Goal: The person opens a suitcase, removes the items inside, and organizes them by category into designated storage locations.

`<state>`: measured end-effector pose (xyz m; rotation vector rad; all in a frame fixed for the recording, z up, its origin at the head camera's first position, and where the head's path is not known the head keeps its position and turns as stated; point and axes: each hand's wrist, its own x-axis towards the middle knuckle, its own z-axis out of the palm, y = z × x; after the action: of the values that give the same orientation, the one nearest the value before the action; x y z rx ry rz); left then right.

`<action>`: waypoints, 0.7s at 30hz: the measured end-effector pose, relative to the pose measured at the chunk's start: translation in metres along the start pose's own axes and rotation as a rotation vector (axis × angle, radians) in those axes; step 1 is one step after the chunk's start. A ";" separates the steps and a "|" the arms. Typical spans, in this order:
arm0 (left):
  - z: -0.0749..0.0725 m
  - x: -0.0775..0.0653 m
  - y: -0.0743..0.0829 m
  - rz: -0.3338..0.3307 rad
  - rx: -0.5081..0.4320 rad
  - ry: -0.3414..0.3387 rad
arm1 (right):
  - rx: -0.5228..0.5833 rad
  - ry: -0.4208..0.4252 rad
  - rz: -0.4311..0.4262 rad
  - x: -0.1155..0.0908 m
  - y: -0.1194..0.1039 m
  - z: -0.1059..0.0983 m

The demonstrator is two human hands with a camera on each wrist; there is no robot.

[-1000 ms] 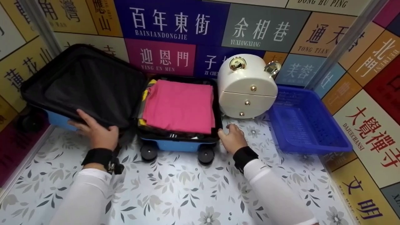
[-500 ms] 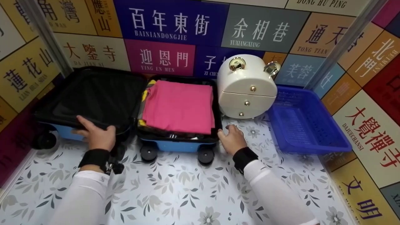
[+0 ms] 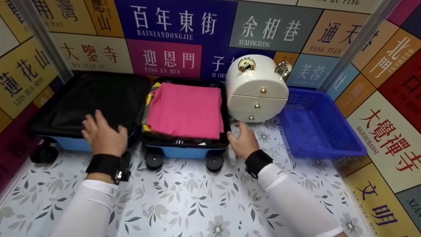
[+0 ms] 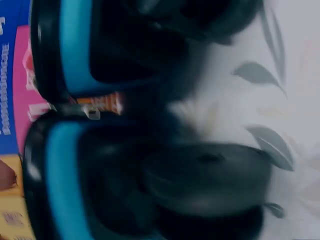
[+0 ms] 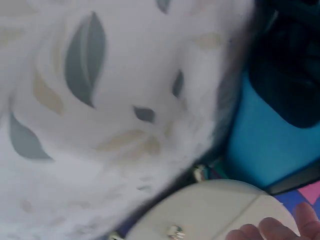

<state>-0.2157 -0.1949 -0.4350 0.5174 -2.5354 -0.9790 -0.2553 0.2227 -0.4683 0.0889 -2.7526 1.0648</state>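
Note:
A small blue suitcase lies unfolded, its black-lined left half (image 3: 98,95) flat beside the right half (image 3: 187,152). Folded pink cloth (image 3: 187,110) fills the right half, with yellow-and-grey fabric showing under its left edge. My left hand (image 3: 105,136) hovers at the front edge of the left half, fingers spread, holding nothing. Just off the right half's front right corner is my right hand (image 3: 244,141), fingers loosely bent around nothing. Its fingertips (image 5: 272,230) appear in the right wrist view. The left wrist view catches the blue shell (image 4: 70,185) and a black wheel (image 4: 210,175).
A white rounded drawer box (image 3: 258,89) with gold knobs and ears stands right of the suitcase. A blue plastic basket (image 3: 324,123) sits farther right. Printed panels (image 3: 177,23) wall in the leaf-patterned tabletop (image 3: 184,197) at the back and sides.
The suitcase's left half has come down from a raised tilt to lie flat. My left hand has let go of its edge and spread its fingers. The right hand has barely shifted.

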 end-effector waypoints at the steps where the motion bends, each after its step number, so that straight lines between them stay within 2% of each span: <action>1: 0.002 0.000 0.007 0.055 -0.019 0.020 | 0.011 0.013 -0.012 0.002 -0.004 -0.001; 3: 0.007 0.002 0.024 0.146 -0.062 0.039 | 0.038 0.029 -0.028 0.005 -0.015 -0.001; 6: 0.017 0.006 0.047 0.197 -0.082 -0.011 | 0.096 0.010 -0.031 0.012 -0.034 0.000; 10: 0.032 0.012 0.066 0.183 -0.012 -0.175 | 0.194 -0.058 0.010 0.025 -0.053 0.006; 13: 0.042 0.014 0.074 0.172 0.076 -0.266 | 0.200 -0.117 0.069 0.033 -0.059 0.010; 15: 0.047 0.013 0.078 0.168 0.131 -0.290 | 0.168 -0.159 0.103 0.038 -0.060 0.013; 21: 0.057 0.007 0.087 0.199 0.272 -0.287 | 0.092 -0.272 0.165 0.044 -0.062 0.021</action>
<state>-0.2654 -0.1062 -0.4124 0.2000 -2.9301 -0.6813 -0.2941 0.1630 -0.4337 0.0201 -2.9949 1.3108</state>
